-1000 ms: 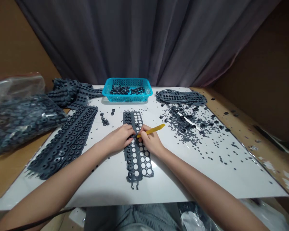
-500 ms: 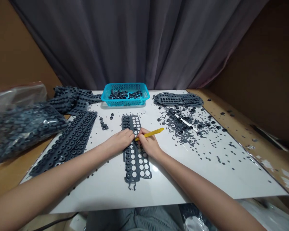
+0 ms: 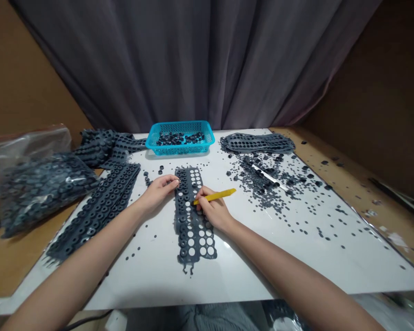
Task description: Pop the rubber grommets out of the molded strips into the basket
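Note:
A dark grey rubber sheet [image 3: 194,220] lies lengthwise before me, with ring-shaped parts along its left side and rows of round holes showing the white table through. My right hand [image 3: 212,207] rests over the sheet's right half, fingers wrapped round a yellow pen-like tool [image 3: 221,195]. The tool's tip points left, at the middle of the sheet. At the sheet's upper left edge is my left hand [image 3: 160,191], thumb and forefinger pinched together. Whether a small part sits between those fingertips, I cannot make out.
A blue basket [image 3: 179,151] of small black parts stands at the back. Left are stacked ring sheets [image 3: 100,207] and a clear bag [image 3: 48,188] of parts. Right are punched sheets [image 3: 257,142], scattered black discs [image 3: 262,184] and a white strip [image 3: 271,177].
My left hand has drawn back leftward from the middle of the sheet to its upper left edge, uncovering more rings and holes. My right hand keeps the yellow tool at nearly the same spot.

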